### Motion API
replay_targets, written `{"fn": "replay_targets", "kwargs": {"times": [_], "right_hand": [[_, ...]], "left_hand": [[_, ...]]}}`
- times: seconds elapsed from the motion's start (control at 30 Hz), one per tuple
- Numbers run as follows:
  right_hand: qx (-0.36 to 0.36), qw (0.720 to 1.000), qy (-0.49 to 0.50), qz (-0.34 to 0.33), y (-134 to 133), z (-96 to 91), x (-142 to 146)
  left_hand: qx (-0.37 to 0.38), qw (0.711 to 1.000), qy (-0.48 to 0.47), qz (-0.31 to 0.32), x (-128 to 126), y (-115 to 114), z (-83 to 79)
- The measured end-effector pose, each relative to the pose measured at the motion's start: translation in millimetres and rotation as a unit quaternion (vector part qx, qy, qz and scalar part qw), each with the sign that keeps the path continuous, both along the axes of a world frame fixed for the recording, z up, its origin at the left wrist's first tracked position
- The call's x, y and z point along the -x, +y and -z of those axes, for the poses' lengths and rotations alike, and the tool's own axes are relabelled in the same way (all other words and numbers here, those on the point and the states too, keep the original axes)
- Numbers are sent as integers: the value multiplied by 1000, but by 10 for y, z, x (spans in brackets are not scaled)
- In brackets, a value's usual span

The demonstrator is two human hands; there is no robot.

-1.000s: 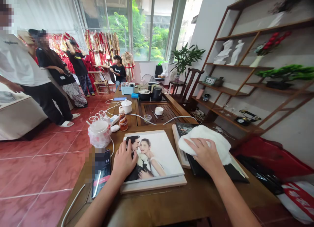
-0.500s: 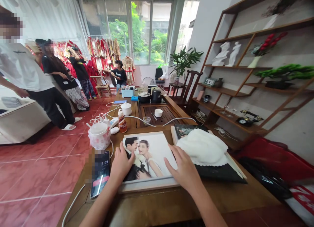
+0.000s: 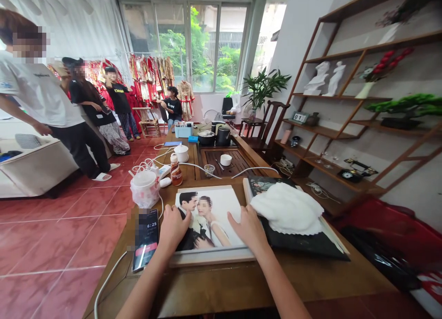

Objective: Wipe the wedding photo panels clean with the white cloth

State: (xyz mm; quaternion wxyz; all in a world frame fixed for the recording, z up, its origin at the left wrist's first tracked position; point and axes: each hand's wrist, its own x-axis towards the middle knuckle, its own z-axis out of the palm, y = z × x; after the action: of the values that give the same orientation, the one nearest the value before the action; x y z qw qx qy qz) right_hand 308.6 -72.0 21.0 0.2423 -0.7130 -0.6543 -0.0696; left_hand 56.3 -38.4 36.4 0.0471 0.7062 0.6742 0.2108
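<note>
My left hand [image 3: 174, 228] lies flat on the left part of a framed wedding photo panel [image 3: 207, 217], and my right hand [image 3: 247, 229] rests on its lower right part. The fingers of both hands are apart. The panel lies flat on a wooden table [image 3: 221, 282]. To its right, a white fluffy cloth [image 3: 286, 209] lies on a black album [image 3: 304, 240]. A smartphone [image 3: 146, 240] lies just left of my left hand, with its screen lit.
Beyond the panel stand a white container in a plastic bag [image 3: 145, 188], a sauce bottle [image 3: 176, 171], and a wooden tea tray [image 3: 221, 162], with cables between them. Several people stand on the red tile floor [image 3: 51, 245] at the left. A wooden shelf [image 3: 345, 98] lines the right wall.
My right hand has left the white cloth and moved left onto the photo panel. The cloth now lies on the album, and my left hand stays on the panel.
</note>
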Motion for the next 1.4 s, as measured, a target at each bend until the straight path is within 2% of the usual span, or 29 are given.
{"fn": "replay_targets", "kwargs": {"times": [0.3,0.5,0.67,0.87,1.0,1.07,1.13,1.23,1.3,1.4], "right_hand": [[-44,999,-23,10,-11,4,77],[-63,998,-13,9,-55,-92,126],[-83,996,11,-6,-107,-296,108],[-126,990,53,-35,-133,-725,-11],[-184,976,104,-56,-110,-983,-87],[-230,957,158,-84,-89,-1049,-130],[-261,935,209,-116,-74,-1069,-193],[-270,926,200,-174,-81,-1041,-327],[-257,927,159,-222,-99,-1006,-425],[-226,926,110,-281,-111,-935,-540]], "left_hand": [[-5,1000,-18,-4,25,-69,-98],[-15,999,-44,1,37,-113,-193],[-24,996,-83,6,101,-119,-333],[-37,987,-142,65,287,-85,-586],[-88,928,-339,129,357,-49,-731],[-115,887,-427,133,378,-37,-776],[-134,860,-466,158,412,-36,-803],[-179,857,-444,191,510,-48,-807],[-206,883,-357,225,605,-55,-778],[-275,875,-264,298,754,-60,-686]]}}
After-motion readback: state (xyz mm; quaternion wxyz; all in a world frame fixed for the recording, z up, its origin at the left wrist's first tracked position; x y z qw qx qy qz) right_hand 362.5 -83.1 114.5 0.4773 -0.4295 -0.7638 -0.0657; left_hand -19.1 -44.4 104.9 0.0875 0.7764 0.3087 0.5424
